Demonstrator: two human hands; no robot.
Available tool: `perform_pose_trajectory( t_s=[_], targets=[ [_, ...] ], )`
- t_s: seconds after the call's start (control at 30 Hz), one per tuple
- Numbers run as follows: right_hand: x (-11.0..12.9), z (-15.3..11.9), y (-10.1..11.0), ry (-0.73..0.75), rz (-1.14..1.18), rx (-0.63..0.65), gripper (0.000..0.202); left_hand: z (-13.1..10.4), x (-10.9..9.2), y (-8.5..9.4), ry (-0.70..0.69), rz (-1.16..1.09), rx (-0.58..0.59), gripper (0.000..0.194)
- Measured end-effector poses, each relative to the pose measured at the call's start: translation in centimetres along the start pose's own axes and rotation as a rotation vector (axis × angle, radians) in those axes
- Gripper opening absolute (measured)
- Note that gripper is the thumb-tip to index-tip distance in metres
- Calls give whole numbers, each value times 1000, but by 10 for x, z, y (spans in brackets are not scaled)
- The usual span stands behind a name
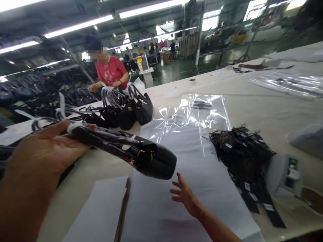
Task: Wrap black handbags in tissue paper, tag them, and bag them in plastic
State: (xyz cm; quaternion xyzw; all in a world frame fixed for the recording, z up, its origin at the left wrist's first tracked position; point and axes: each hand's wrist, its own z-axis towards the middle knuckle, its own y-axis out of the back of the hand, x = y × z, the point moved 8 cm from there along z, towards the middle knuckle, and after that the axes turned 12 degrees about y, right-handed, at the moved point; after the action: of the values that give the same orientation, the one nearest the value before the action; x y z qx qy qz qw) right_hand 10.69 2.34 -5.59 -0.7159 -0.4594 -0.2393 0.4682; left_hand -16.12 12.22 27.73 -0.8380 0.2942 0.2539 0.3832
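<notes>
A black handbag [161, 159] hangs in the air over a worktable [242, 90], tilted so that its boxy end points toward the lower right. Its surface is smooth and dark with a soft sheen, and small gold-coloured metal fittings [151, 153] catch the light near its opening. A small spot of red shows along its lower side, and its long handles [101, 137] are wrapped in pale, see-through film. The left hand [55, 144] is closed around the far end of these wrapped handles. The right hand [184, 195] is open, fingers spread and holding nothing, just beside the boxy end; whether a fingertip touches it cannot be told. Below lie broad pale sheets [186, 144], with glossy clear plastic [212, 114] beyond and a heap of black tags [237, 148] to the right. More black bags [126, 116] stand behind, near a person in a red top [111, 70]. The left hand's fingertips are partly hidden by the handles, its forearm is blurred and cut off, and the right forearm leaves at the bottom edge. The bag's far side is out of sight, and the red detail is too small to identify.
</notes>
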Motion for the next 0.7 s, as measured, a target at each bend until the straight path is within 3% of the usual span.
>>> perform_pose_trajectory(
  t_s=[0.07, 0.2, 0.3, 0.37, 0.43, 0.53, 0.63, 0.7],
  targets=[
    [18, 6, 22, 60, 165, -98, 72, -15, 43, -29, -11, 57, -18, 48],
    [35, 18, 81, 58, 266, -307, 50, -31, 129, -78, 97, 34, 91, 43],
    [24, 23, 107, -26, 298, -339, 46, -35, 170, -92, 152, -12, 131, 42],
    [13, 26, 116, -37, 284, -327, 45, -35, 185, -99, 173, -8, 176, 41],
    [6, 30, 129, -9, 85, -316, 50, -35, 193, -103, 170, -9, 215, 40],
    [20, 38, 161, 135, -486, -338, 49, -35, 201, -105, 160, -47, 217, 39],
    [63, 48, 187, 465, -938, -405, 27, -34, 211, -106, 167, -18, 208, 38],
    [92, 61, 184, 711, -1294, -354, 47, -32, 215, -102, 163, 27, 174, 37]
  ],
)
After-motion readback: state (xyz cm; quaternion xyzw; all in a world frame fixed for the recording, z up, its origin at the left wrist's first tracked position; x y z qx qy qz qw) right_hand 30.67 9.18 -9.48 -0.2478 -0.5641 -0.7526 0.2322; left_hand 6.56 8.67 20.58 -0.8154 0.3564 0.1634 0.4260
